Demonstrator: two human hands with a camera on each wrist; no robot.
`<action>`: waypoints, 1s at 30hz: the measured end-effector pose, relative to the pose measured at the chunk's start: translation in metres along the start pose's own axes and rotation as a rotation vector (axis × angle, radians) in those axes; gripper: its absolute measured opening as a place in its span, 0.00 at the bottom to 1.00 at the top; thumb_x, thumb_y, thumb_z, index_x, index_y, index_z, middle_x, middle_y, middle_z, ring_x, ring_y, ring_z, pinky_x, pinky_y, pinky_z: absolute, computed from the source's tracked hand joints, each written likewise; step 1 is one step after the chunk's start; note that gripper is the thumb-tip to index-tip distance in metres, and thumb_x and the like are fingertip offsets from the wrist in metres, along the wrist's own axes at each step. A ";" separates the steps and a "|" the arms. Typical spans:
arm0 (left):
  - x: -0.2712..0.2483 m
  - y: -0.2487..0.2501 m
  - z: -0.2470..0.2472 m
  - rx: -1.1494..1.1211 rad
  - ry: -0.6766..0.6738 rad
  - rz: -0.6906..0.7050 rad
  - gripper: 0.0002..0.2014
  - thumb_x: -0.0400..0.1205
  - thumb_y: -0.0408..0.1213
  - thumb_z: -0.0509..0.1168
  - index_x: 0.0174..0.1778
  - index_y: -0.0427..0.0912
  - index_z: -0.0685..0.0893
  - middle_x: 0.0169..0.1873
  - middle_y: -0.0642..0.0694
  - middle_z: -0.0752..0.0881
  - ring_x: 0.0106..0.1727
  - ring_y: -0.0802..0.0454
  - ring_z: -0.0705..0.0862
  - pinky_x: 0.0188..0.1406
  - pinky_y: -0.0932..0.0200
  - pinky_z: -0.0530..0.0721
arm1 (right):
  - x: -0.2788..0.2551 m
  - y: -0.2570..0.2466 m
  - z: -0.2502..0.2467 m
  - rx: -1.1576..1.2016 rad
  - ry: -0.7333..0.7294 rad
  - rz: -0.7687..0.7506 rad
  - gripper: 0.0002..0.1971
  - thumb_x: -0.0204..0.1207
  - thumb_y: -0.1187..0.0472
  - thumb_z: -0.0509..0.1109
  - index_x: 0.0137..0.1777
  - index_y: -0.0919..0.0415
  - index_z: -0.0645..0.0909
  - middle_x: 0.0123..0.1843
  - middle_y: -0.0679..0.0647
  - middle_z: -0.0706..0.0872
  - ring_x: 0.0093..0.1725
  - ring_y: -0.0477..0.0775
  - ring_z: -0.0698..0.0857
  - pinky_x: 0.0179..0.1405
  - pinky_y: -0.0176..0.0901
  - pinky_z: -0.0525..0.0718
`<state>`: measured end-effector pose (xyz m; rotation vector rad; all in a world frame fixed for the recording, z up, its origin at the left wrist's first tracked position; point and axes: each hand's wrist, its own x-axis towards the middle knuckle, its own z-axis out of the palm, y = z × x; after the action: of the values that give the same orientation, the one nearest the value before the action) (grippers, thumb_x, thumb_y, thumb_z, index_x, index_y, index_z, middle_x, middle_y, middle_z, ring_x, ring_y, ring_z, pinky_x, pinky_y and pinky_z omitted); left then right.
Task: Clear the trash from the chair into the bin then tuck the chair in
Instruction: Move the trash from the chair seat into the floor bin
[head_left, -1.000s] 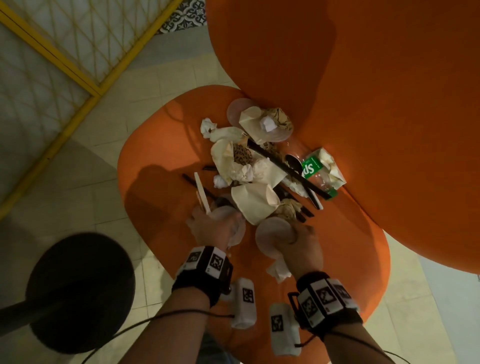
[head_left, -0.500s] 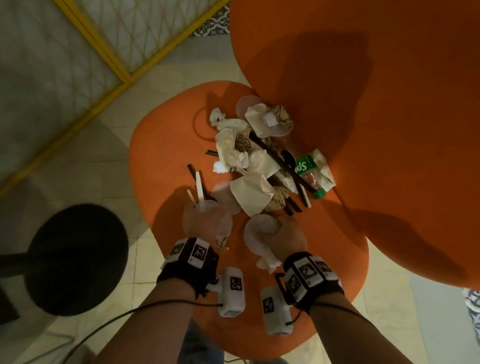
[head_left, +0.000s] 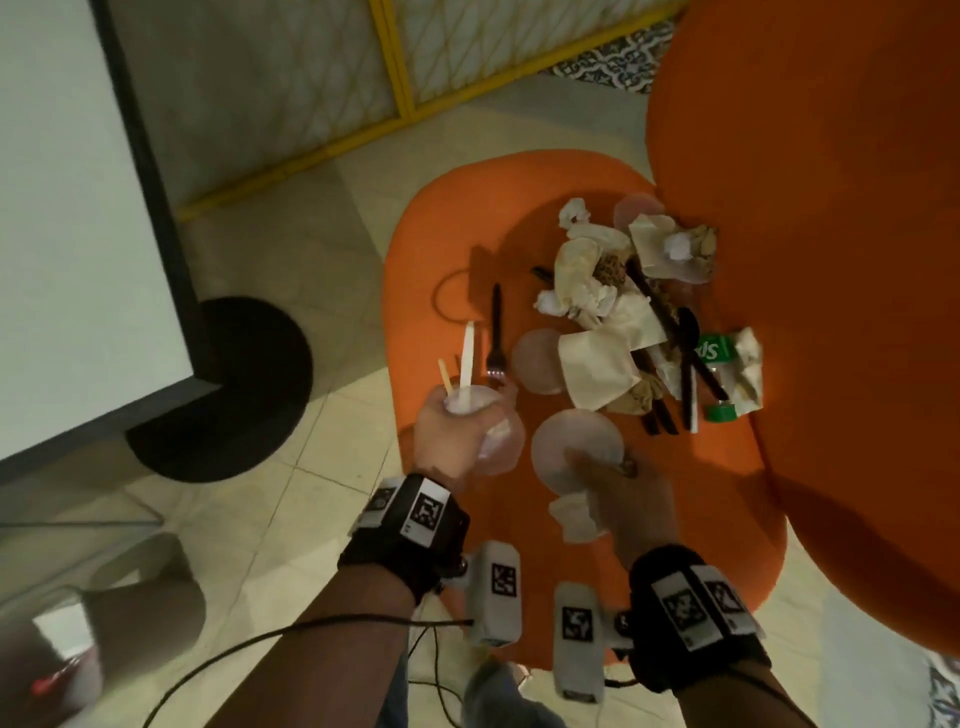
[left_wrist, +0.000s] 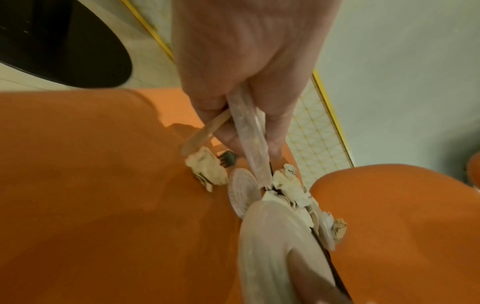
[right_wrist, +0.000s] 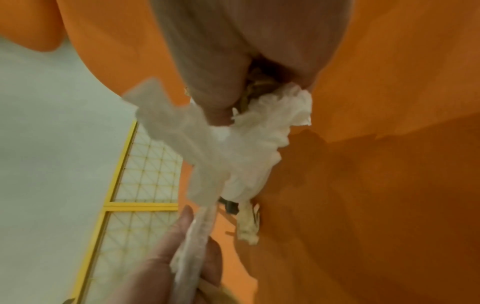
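The orange chair seat (head_left: 441, 234) carries a pile of trash: crumpled napkins (head_left: 592, 280), black cutlery, a green-labelled bottle (head_left: 722, 358), a black fork (head_left: 496, 332) and a pale plate (head_left: 537, 358). My left hand (head_left: 457, 431) hovers at the seat's left edge, gripping a thin plate (left_wrist: 249, 144), a wooden stick (left_wrist: 205, 131) and a white utensil (head_left: 467, 358). My right hand (head_left: 623, 499) is over the near part of the seat; it holds another plate (head_left: 576, 452) and a crumpled white tissue (right_wrist: 259, 144).
The chair's orange backrest (head_left: 831, 260) rises on the right. A white tabletop (head_left: 78, 208) with a black round base (head_left: 249, 389) stands to the left on the tiled floor. A blurred pale container (head_left: 145, 587) sits at bottom left. A yellow-framed screen (head_left: 395, 62) runs behind.
Both hands have lifted their plates off the seat and drawn back and to the left. The view has swung left, bringing the table and the bottom-left container into sight.
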<state>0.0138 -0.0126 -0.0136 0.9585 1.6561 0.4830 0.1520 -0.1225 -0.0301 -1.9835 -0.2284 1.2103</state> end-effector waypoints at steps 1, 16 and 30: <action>-0.004 -0.008 -0.012 -0.026 0.014 -0.017 0.20 0.70 0.43 0.77 0.50 0.41 0.76 0.38 0.46 0.82 0.44 0.43 0.83 0.32 0.58 0.77 | -0.008 -0.002 0.009 0.003 -0.040 -0.016 0.17 0.67 0.56 0.79 0.54 0.59 0.82 0.46 0.58 0.87 0.44 0.61 0.85 0.34 0.48 0.81; -0.042 -0.218 -0.316 -0.548 0.308 -0.276 0.12 0.75 0.31 0.73 0.50 0.27 0.83 0.33 0.35 0.87 0.26 0.52 0.85 0.24 0.62 0.83 | -0.148 0.044 0.297 -0.320 -0.622 -0.021 0.15 0.70 0.60 0.78 0.56 0.55 0.82 0.45 0.56 0.85 0.33 0.52 0.82 0.18 0.35 0.77; 0.024 -0.445 -0.605 -0.186 0.314 -0.680 0.16 0.83 0.39 0.59 0.64 0.39 0.82 0.65 0.41 0.83 0.67 0.41 0.80 0.64 0.53 0.76 | -0.263 0.236 0.629 -0.693 -0.685 -0.069 0.22 0.69 0.59 0.80 0.61 0.65 0.81 0.54 0.57 0.86 0.52 0.54 0.83 0.53 0.42 0.79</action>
<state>-0.7073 -0.1576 -0.1673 0.1495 2.0457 0.3181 -0.5552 -0.0857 -0.1672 -1.9853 -1.1813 1.9080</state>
